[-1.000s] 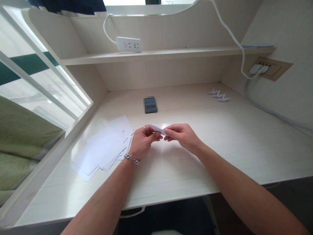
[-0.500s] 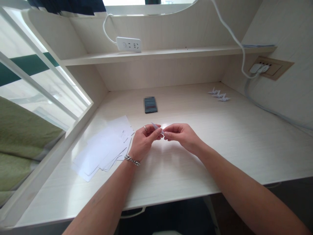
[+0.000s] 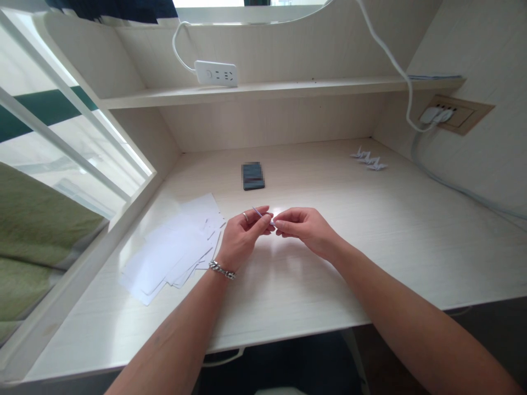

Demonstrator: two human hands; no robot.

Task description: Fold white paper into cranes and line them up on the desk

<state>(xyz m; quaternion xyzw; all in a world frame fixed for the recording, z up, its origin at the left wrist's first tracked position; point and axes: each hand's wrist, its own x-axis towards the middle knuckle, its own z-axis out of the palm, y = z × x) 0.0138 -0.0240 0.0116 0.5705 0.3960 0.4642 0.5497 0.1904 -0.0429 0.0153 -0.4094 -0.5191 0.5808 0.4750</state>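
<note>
Between my two hands is a small folded piece of white paper (image 3: 257, 211), seen nearly edge-on, with a thin tip sticking out past the left fingers. My left hand (image 3: 247, 229), with a ring and a chain bracelet, pinches it between thumb and fingers. My right hand (image 3: 305, 226) pinches its right end, thumb against forefinger. The fingers hide most of the paper. Left of my left hand lies a loose pile of white paper sheets (image 3: 177, 241). Several folded paper cranes (image 3: 373, 161) stand in a row at the back right of the desk.
A dark, blurred-out flat object (image 3: 253, 176) lies on the desk (image 3: 313, 296) beyond my hands. On the shelf (image 3: 280, 90) above sits a white power strip (image 3: 216, 73). A white cable (image 3: 387, 52) hangs to a wall socket (image 3: 463, 114) on the right.
The folded paper has turned slightly in my fingers and now shows a thinner edge. Both hands stay almost in the same place.
</note>
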